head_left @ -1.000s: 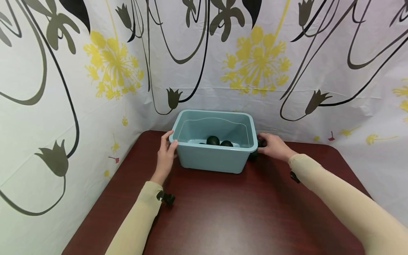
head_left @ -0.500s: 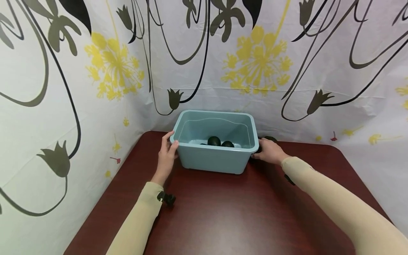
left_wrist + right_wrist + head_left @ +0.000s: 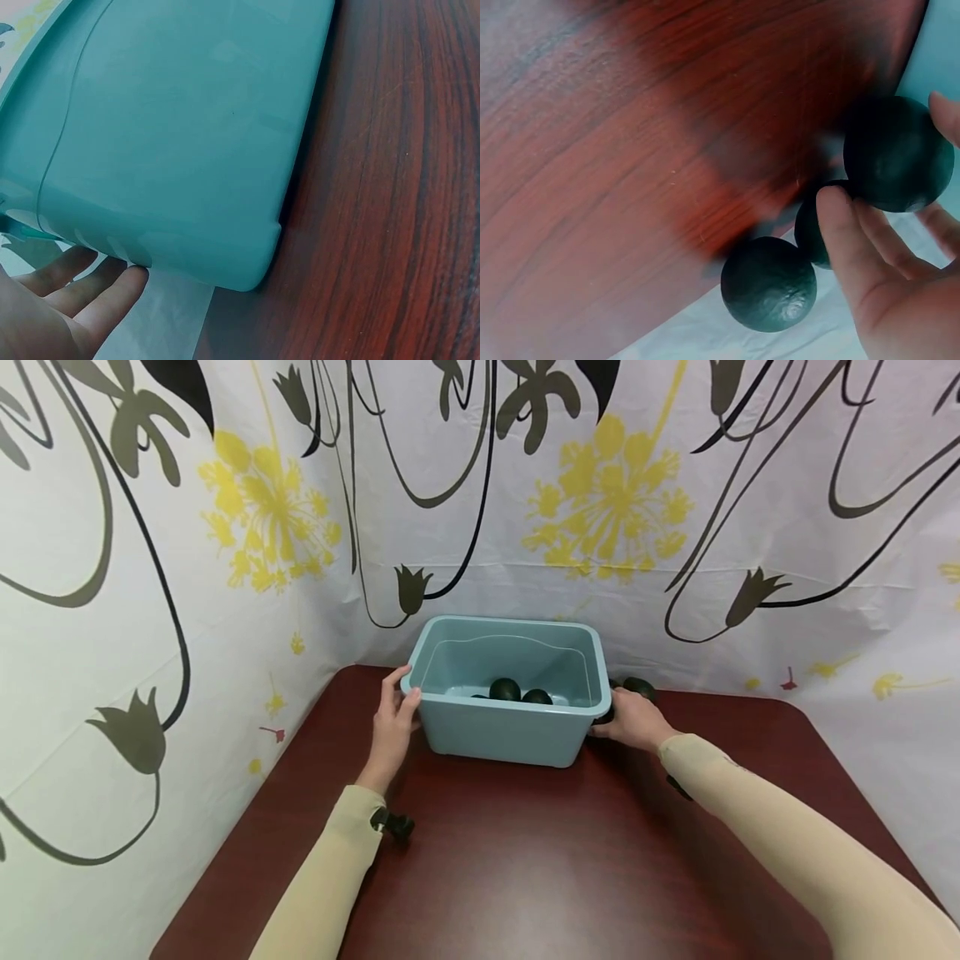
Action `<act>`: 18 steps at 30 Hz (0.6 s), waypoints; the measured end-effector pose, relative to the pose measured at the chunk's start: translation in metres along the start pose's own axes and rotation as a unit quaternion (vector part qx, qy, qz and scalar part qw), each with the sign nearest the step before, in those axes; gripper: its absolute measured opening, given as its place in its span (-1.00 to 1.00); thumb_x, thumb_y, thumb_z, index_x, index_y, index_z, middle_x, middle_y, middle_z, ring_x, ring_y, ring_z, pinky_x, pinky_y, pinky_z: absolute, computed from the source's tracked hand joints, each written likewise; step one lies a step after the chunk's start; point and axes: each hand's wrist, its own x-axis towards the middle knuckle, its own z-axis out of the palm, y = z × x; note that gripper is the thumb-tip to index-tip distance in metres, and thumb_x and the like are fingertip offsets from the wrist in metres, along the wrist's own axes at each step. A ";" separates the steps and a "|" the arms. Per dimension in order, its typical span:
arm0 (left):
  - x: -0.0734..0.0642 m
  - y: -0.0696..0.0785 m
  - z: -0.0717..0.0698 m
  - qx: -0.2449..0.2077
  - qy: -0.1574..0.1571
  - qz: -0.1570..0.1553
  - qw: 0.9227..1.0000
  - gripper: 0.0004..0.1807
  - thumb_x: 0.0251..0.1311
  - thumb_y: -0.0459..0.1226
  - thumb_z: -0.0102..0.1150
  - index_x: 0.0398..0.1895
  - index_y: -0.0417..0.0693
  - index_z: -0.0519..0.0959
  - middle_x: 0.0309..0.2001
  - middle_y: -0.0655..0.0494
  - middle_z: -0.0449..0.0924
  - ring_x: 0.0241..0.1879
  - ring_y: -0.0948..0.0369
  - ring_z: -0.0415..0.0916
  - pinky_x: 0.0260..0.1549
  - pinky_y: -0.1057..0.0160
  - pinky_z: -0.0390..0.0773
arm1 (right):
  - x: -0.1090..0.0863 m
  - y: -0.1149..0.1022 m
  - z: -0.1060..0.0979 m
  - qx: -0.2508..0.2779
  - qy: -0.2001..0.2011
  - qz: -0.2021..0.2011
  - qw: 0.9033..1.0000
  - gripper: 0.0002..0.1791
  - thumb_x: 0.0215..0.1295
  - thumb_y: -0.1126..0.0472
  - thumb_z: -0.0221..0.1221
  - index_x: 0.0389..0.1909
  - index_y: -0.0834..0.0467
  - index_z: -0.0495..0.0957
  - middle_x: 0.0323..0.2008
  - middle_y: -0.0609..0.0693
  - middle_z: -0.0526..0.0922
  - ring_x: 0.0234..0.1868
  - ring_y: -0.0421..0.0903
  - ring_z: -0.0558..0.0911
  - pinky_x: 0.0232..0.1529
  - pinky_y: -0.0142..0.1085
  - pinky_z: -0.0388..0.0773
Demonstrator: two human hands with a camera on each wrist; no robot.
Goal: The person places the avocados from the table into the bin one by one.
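Note:
A light blue plastic bin (image 3: 498, 732) stands on the table, with avocados (image 3: 506, 689) lying inside on its floor. My left hand (image 3: 390, 727) holds the bin's left end at the rim, thumb at the front corner; in the left wrist view its fingers (image 3: 112, 300) press the wall. On the right, my right hand (image 3: 633, 720) is low beside the bin's outer wall. The right wrist view has it gripping a dark green avocado (image 3: 898, 154) between thumb and fingers. A second avocado (image 3: 810, 229) is partly hidden behind those fingers, and a third avocado (image 3: 769, 285) lies beside it.
The dark red wood-grain table (image 3: 487, 852) meets a white patterned cloth (image 3: 465, 543) along its back and left edges. Just behind my right hand, one loose avocado (image 3: 639, 687) sits near the back edge.
My right hand has moved slightly left and toward me, closer to the bin's wall, and an avocado now shows behind it. The left hand and the bin have stayed put.

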 end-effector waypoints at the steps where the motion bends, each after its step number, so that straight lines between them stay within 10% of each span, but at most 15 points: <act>1: 0.002 -0.004 0.000 -0.002 0.002 -0.001 1.000 -0.43 0.51 -0.03 0.01 0.52 0.29 0.19 0.44 -0.13 0.29 0.27 -0.03 0.40 0.01 -0.24 0.53 | 0.000 0.000 0.000 0.002 0.001 -0.003 1.000 -0.20 0.03 -0.05 0.52 0.29 0.10 0.47 0.06 0.21 0.60 0.04 0.19 0.60 -0.02 0.16 0.52; 18: 0.009 -0.029 0.004 -0.007 0.020 0.012 1.000 -0.46 0.42 0.19 0.02 0.43 0.63 0.23 0.33 0.01 0.40 0.22 -0.01 0.43 -0.01 -0.38 0.47 | -0.008 -0.001 0.002 0.048 -0.005 0.007 0.999 -0.16 0.02 0.07 0.53 0.35 0.16 0.44 0.07 0.22 0.60 0.07 0.18 0.54 0.02 0.14 0.49</act>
